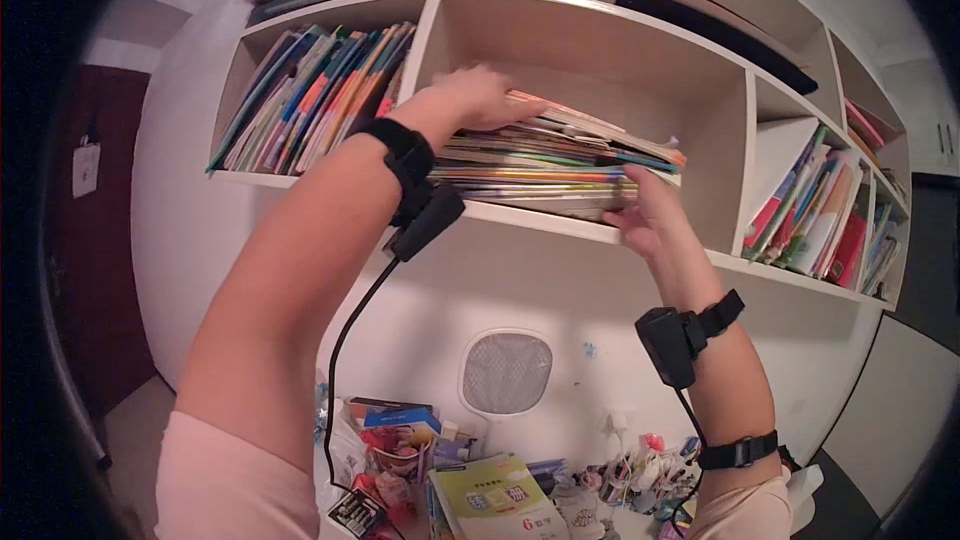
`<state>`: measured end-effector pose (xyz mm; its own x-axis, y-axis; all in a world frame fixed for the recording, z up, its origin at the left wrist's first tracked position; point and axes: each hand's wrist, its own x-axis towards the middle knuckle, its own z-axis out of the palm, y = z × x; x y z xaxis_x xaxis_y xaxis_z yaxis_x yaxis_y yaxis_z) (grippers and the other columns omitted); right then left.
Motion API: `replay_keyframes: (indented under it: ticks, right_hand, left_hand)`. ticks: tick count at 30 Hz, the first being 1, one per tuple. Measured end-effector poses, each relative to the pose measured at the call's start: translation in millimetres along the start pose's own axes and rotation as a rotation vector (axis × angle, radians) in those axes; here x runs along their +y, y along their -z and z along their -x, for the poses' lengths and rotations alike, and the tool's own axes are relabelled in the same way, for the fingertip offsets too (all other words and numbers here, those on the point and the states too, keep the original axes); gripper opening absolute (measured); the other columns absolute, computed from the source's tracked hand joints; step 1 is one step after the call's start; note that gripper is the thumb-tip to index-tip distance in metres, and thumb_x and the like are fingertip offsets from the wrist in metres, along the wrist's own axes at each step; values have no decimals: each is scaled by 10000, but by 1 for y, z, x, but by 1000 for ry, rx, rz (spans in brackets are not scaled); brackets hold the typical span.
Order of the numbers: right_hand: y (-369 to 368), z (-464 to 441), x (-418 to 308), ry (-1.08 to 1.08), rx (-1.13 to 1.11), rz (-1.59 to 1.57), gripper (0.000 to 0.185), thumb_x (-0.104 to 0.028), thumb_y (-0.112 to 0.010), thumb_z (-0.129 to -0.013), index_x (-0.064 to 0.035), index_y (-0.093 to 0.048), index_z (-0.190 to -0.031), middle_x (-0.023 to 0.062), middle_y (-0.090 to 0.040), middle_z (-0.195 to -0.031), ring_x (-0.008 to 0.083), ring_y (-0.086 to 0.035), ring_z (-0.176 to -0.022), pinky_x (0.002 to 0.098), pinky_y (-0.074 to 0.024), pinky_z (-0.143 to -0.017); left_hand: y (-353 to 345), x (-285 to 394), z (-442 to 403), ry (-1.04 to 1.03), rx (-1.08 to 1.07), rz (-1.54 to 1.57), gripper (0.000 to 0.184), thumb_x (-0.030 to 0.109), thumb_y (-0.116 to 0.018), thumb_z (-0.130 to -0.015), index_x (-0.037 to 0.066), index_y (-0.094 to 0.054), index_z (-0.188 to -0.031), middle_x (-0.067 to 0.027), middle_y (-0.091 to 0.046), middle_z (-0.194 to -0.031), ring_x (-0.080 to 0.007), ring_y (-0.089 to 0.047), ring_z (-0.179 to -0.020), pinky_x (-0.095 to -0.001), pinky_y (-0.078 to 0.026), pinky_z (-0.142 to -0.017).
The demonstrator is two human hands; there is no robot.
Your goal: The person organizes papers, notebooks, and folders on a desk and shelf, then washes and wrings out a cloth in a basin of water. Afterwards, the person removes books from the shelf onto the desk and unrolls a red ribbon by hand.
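Note:
A stack of thin books and booklets lies flat in the middle compartment of the wall shelf, spines and page edges facing me. At the stack's upper left, my left hand grips the top books, its thumb along the front edge and the other fingers partly hidden. My right hand is closed on the stack's right front corner, thumb against the books and fingers lower down near the shelf edge. The upper books slant down to the right and are uneven.
Upright books fill the left compartment and the right compartment. A dark flat item lies on the upper shelf. Below, a desk holds a green-covered book and clutter. Black straps with cabled devices sit on both arms.

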<state>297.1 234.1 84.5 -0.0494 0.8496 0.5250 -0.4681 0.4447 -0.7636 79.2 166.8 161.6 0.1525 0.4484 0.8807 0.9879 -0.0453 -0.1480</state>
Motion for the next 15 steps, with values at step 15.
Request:
replay_keyframes:
  ticks: [15]
  right_hand:
    - [0, -6, -4, -58, 7, 22, 391, -253, -581, -817, -116, -439, -1155, 155, -445, -1147, 348, -475, -996, 509, -402, -879]
  left_hand:
    - [-13, -11, 42, 88, -9, 203, 675, 621, -459, -799, 161, -433, -1292, -223, -451, -1192, -405, -479, -1078, -432, -387, -928]
